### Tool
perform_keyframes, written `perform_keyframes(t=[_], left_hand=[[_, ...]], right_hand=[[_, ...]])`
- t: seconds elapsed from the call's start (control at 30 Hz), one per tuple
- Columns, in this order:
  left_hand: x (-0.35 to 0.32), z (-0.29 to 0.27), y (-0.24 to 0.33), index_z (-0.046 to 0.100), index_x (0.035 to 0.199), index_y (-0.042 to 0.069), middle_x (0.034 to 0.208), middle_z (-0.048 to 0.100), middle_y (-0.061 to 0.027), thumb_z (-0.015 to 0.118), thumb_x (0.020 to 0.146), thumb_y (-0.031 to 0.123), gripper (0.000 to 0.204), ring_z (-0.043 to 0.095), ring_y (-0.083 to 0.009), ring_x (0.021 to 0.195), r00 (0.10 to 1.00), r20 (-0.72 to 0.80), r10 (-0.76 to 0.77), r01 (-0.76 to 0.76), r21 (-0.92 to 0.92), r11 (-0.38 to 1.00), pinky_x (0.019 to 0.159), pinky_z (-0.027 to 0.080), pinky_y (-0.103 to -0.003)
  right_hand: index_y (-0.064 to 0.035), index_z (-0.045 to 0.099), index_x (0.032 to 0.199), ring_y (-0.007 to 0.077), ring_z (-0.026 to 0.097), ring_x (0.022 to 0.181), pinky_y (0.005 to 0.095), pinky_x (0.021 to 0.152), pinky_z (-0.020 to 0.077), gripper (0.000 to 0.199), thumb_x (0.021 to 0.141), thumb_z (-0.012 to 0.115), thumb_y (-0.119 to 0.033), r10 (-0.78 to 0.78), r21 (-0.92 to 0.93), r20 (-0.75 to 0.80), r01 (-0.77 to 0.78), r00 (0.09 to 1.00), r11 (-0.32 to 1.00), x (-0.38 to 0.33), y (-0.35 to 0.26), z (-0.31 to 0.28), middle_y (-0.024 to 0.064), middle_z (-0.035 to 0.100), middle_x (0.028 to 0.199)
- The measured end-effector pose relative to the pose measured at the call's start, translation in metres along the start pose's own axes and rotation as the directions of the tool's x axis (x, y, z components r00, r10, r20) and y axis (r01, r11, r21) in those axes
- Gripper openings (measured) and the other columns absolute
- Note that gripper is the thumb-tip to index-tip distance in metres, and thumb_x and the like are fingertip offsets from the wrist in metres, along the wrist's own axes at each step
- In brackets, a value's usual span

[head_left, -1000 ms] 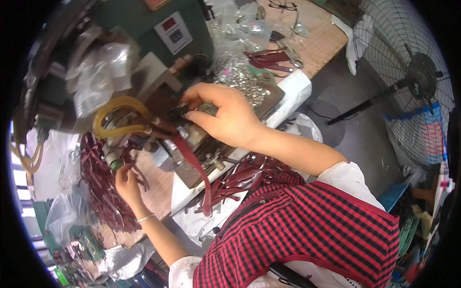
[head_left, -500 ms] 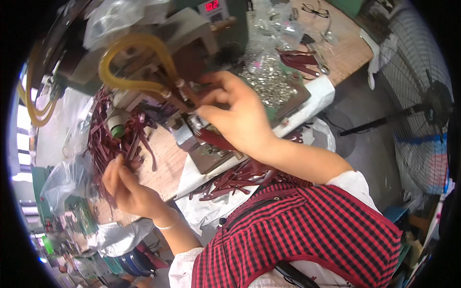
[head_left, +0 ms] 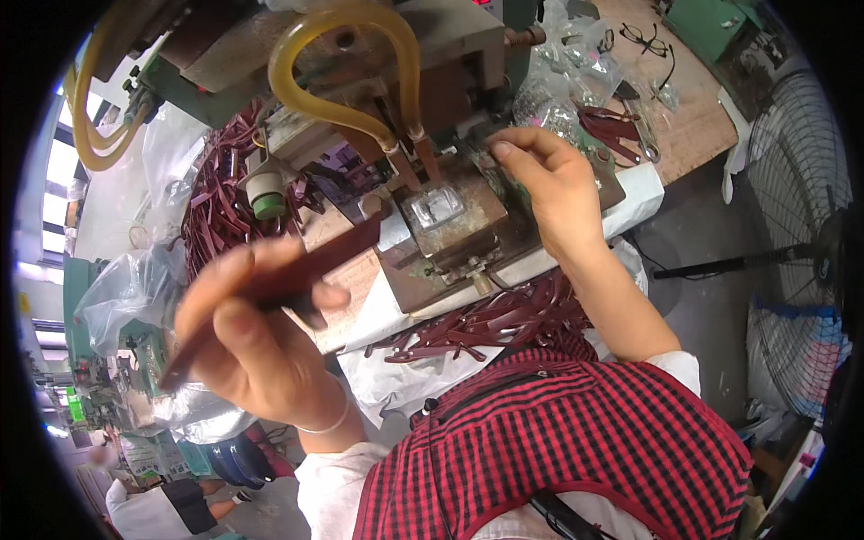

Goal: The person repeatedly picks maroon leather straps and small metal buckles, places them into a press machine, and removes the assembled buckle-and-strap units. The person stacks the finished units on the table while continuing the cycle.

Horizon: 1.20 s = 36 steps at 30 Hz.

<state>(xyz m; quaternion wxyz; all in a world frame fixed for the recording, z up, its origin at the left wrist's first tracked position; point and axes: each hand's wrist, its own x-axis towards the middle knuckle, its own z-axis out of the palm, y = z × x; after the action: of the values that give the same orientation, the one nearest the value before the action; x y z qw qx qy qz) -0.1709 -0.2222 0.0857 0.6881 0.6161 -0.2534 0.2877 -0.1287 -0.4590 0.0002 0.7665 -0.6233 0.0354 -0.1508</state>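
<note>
Work at the press, seen from above. Your left hand (head_left: 256, 346) is closed around one dark red strap (head_left: 270, 301), thumb and fingers pinching it near its middle; the strap runs slantwise, its upper end pointing toward the metal block (head_left: 447, 216) of the machine (head_left: 360, 81) and not yet laid on it. Your right hand (head_left: 549, 184) rests half open on the right side of the machine bed, fingertips (head_left: 504, 148) touching the metal just beside the block; it appears to hold nothing, though the palm is hidden. The small shiny plate on top of the block looks bare (no strap seated there), so judge this strap as picked up but not yet placed. A heap of like straps (head_left: 220, 198) lies beyond your left hand, and a second bundle (head_left: 490, 324) lies on the white cloth (head_left: 405, 378) at the table edge below the block; which is done and which is waiting cannot be told. A yellow hose (head_left: 346, 63) loops above the block.
</note>
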Motion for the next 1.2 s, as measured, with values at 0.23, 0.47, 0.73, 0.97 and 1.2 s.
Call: perform_keyframes(t=[0.23, 0.47, 0.73, 0.97, 1.2], left_hand=[[0.020, -0.013, -0.034, 0.066, 0.115, -0.010, 0.104, 0.072, -0.0249, 0.059, 0.105, 0.015, 0.027, 0.075, -0.0253, 0.073, 0.995, 0.081, -0.054, 0.048, 0.073, 0.996, 0.061, 0.058, -0.027], [0.018, -0.013, -0.031, 0.066, 0.112, -0.013, 0.100, 0.073, -0.0247, 0.057, 0.104, 0.010, 0.026, 0.073, -0.0241, 0.071, 0.998, 0.052, 0.048, -0.057, 0.186, 0.981, 0.065, 0.057, -0.028], [0.025, -0.011, -0.040, 0.068, 0.108, -0.010, 0.094, 0.075, -0.0231, 0.061, 0.101, 0.008, 0.021, 0.073, -0.0222, 0.071, 0.992, 0.081, 0.101, -0.113, 0.167, 0.979, 0.070, 0.057, -0.029], [-0.027, 0.020, -0.035, 0.077, 0.101, 0.005, 0.106, 0.077, -0.0114, 0.081, 0.076, 0.010, 0.026, 0.060, -0.0102, 0.061, 0.672, 0.673, 0.309, -0.648, 0.333, 0.685, 0.052, 0.042, -0.027], [-0.039, 0.026, -0.059, 0.076, 0.102, 0.007, 0.099, 0.075, -0.0067, 0.082, 0.074, 0.013, 0.030, 0.057, -0.0092, 0.056, 0.659, 0.639, 0.396, -0.709, 0.354, 0.610, 0.050, 0.042, -0.025]], right_hand=[[-0.0003, 0.074, 0.102, 0.0133, 0.067, 0.095, 0.0277, 0.088, 0.0510, 0.014, 0.089, 0.073, -0.006, -0.275, -0.379, 0.176, 0.323, 0.945, 0.867, -0.015, -0.011, 0.030, 0.0055, 0.074, 0.101], [0.0032, 0.058, 0.128, 0.0087, 0.063, 0.086, 0.0236, 0.079, 0.0491, 0.044, 0.086, 0.071, 0.003, -0.023, 0.073, 0.120, 0.014, 0.992, 0.997, -0.021, -0.016, 0.044, 0.0041, 0.071, 0.090], [0.0051, 0.051, 0.137, 0.0146, 0.067, 0.097, 0.0278, 0.090, 0.0497, 0.050, 0.089, 0.067, 0.001, -0.025, -0.028, 0.137, 0.029, 0.990, 0.999, -0.038, -0.037, 0.043, 0.0089, 0.072, 0.103], [-0.0096, 0.078, 0.107, 0.0398, 0.049, 0.136, 0.0506, 0.109, 0.0438, 0.028, 0.081, 0.075, -0.019, -0.393, -0.944, 0.153, 0.252, 0.907, 0.213, -0.004, 0.006, -0.067, 0.0213, 0.064, 0.133], [-0.0046, 0.075, 0.092, 0.0352, 0.067, 0.110, 0.0428, 0.096, 0.0512, 0.014, 0.084, 0.077, -0.015, -0.615, -0.880, 0.078, 0.344, 0.785, 0.327, 0.021, 0.044, -0.093, 0.0171, 0.073, 0.108]])
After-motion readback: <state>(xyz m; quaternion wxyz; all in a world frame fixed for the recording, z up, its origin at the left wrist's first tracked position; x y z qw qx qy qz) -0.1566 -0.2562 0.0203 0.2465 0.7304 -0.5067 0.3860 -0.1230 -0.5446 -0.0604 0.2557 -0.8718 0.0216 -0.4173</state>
